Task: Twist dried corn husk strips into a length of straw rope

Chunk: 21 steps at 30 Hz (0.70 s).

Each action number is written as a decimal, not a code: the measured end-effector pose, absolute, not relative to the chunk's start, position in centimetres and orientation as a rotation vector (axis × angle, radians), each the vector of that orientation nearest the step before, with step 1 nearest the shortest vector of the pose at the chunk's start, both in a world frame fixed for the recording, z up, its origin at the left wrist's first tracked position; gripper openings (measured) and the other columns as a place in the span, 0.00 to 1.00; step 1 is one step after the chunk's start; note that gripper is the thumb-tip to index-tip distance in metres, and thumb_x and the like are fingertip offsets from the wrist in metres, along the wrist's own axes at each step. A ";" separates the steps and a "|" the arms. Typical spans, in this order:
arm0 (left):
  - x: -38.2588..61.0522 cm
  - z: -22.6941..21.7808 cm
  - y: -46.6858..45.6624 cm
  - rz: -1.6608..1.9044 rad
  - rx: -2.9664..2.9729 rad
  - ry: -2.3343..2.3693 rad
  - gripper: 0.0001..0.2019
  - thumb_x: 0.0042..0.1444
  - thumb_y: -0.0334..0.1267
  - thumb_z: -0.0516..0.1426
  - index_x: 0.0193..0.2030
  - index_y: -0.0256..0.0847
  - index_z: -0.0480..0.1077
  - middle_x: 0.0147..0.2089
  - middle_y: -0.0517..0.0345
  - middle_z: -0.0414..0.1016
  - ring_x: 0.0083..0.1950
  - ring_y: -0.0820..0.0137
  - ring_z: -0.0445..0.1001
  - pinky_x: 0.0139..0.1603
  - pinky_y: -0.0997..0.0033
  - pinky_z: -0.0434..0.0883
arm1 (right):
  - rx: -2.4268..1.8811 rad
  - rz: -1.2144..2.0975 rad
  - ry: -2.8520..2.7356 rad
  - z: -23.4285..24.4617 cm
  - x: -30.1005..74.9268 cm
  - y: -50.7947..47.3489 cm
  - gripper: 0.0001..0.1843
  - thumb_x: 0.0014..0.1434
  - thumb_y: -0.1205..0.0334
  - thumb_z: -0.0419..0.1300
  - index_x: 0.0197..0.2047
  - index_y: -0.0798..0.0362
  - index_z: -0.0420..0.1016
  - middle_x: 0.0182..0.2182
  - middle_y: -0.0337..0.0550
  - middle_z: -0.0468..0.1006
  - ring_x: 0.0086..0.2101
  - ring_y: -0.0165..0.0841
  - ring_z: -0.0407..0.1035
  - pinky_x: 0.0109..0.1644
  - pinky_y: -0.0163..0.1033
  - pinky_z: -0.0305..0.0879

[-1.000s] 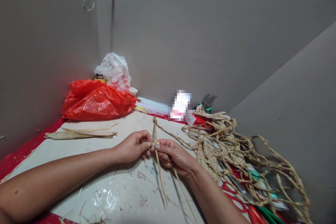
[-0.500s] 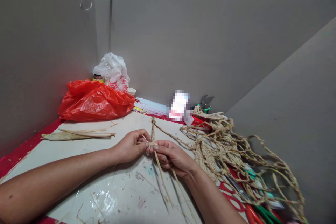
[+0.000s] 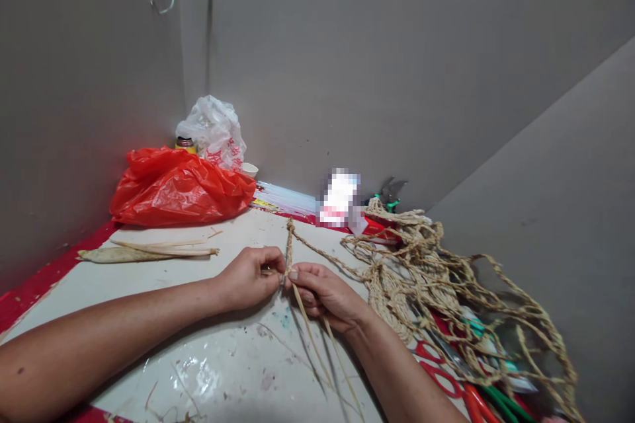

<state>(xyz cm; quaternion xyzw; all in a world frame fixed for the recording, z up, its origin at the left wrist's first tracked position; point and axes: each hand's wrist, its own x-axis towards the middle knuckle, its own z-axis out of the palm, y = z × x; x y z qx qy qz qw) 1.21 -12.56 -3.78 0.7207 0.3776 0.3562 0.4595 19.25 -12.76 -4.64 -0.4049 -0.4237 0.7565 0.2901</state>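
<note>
My left hand (image 3: 247, 277) and my right hand (image 3: 325, 293) meet at the middle of the table, both pinched on a twisted straw rope (image 3: 289, 246) where its braided part ends. Loose straw strands (image 3: 317, 350) trail from the pinch toward me across the white tabletop (image 3: 149, 291). The braided part runs up from my fingers, bends at a knot, and leads right into a big tangled pile of finished straw rope (image 3: 436, 284).
A red plastic bag (image 3: 181, 186) and a white plastic bag (image 3: 213, 132) lie in the far left corner. Dried leaf strips (image 3: 143, 252) rest at left. Pliers (image 3: 391, 193) and red-handled scissors (image 3: 446, 370) lie near the rope pile. Grey walls enclose the table.
My fingers have shifted slightly on the rope, working the strands at the pinch; the loose ends swung a little. Otherwise the scene is the same.
</note>
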 end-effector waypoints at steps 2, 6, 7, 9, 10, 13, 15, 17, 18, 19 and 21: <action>1.3 -3.9 -12.4 0.857 1.691 0.929 0.04 0.49 0.34 0.55 0.27 0.37 0.66 0.26 0.60 0.70 0.28 0.76 0.64 0.31 0.77 0.62 | -1.094 2.002 -1.149 -4.6 19.3 -12.8 0.15 0.49 0.54 0.65 0.27 0.58 0.70 0.10 0.27 0.57 0.12 0.17 0.41 0.15 0.27 0.34; 1.3 -4.5 -11.7 0.769 1.514 0.910 0.07 0.49 0.36 0.56 0.34 0.37 0.67 0.25 0.60 0.72 0.25 0.76 0.65 0.27 0.78 0.60 | -1.114 1.971 -1.188 -4.6 19.3 -12.8 0.16 0.48 0.53 0.66 0.27 0.58 0.70 0.10 0.26 0.57 0.11 0.17 0.42 0.15 0.28 0.34; 1.3 -4.6 -11.5 0.730 1.492 0.900 0.08 0.49 0.37 0.56 0.36 0.36 0.67 0.25 0.60 0.72 0.24 0.76 0.64 0.26 0.78 0.59 | -1.116 1.965 -1.199 -4.6 19.3 -12.8 0.16 0.48 0.53 0.66 0.27 0.58 0.70 0.10 0.26 0.57 0.11 0.17 0.42 0.15 0.28 0.34; 1.2 -4.8 -11.2 0.658 1.510 0.888 0.09 0.49 0.38 0.56 0.34 0.34 0.69 0.25 0.59 0.72 0.23 0.77 0.62 0.25 0.78 0.57 | -1.119 1.958 -1.229 -4.7 19.3 -12.8 0.16 0.48 0.52 0.66 0.27 0.58 0.70 0.10 0.27 0.58 0.11 0.17 0.42 0.15 0.28 0.35; 1.1 -4.8 -11.2 0.637 1.543 0.888 0.09 0.49 0.39 0.55 0.32 0.34 0.70 0.25 0.58 0.72 0.24 0.78 0.61 0.25 0.78 0.56 | -1.122 1.955 -1.247 -4.8 19.2 -12.8 0.16 0.48 0.52 0.66 0.28 0.58 0.70 0.10 0.27 0.58 0.12 0.18 0.42 0.15 0.28 0.34; 1.1 -4.6 -11.2 0.620 1.658 0.939 0.08 0.49 0.38 0.54 0.27 0.34 0.70 0.24 0.60 0.69 0.24 0.78 0.59 0.25 0.78 0.55 | -1.148 1.934 -1.324 -4.8 19.1 -12.8 0.17 0.48 0.51 0.65 0.28 0.58 0.70 0.11 0.27 0.58 0.12 0.18 0.42 0.15 0.30 0.33; 1.1 -4.4 -11.4 0.613 1.714 0.992 0.08 0.49 0.37 0.54 0.26 0.35 0.69 0.23 0.62 0.67 0.24 0.77 0.58 0.25 0.77 0.55 | -1.191 1.886 -1.387 -4.8 18.9 -12.9 0.17 0.48 0.51 0.64 0.28 0.57 0.69 0.11 0.27 0.58 0.13 0.19 0.42 0.16 0.31 0.32; 1.1 -4.2 -11.6 0.598 1.747 1.029 0.07 0.48 0.37 0.54 0.25 0.35 0.67 0.22 0.63 0.65 0.24 0.77 0.57 0.24 0.77 0.54 | -1.238 1.811 -1.463 -4.8 18.7 -13.1 0.17 0.49 0.51 0.63 0.27 0.57 0.68 0.13 0.28 0.57 0.14 0.20 0.43 0.16 0.31 0.33; 1.2 -4.2 -11.6 0.589 1.746 1.034 0.07 0.48 0.38 0.53 0.26 0.36 0.67 0.23 0.63 0.65 0.25 0.77 0.58 0.25 0.77 0.54 | -1.257 1.763 -1.510 -4.8 18.7 -13.1 0.16 0.50 0.51 0.62 0.26 0.56 0.68 0.13 0.28 0.57 0.15 0.20 0.44 0.17 0.31 0.35; 1.2 -4.2 -11.6 0.576 1.730 1.029 0.08 0.49 0.38 0.53 0.26 0.36 0.66 0.23 0.63 0.66 0.25 0.77 0.58 0.25 0.77 0.54 | -1.271 1.709 -1.566 -4.9 18.6 -13.2 0.16 0.51 0.51 0.61 0.26 0.56 0.67 0.14 0.29 0.56 0.16 0.21 0.44 0.18 0.31 0.36; 1.1 -4.3 -11.6 0.537 1.665 1.017 0.08 0.48 0.39 0.53 0.26 0.36 0.65 0.23 0.63 0.65 0.25 0.77 0.59 0.25 0.77 0.55 | -1.292 1.571 -1.703 -5.1 18.4 -13.3 0.15 0.53 0.53 0.59 0.25 0.56 0.65 0.16 0.30 0.56 0.18 0.22 0.45 0.20 0.31 0.40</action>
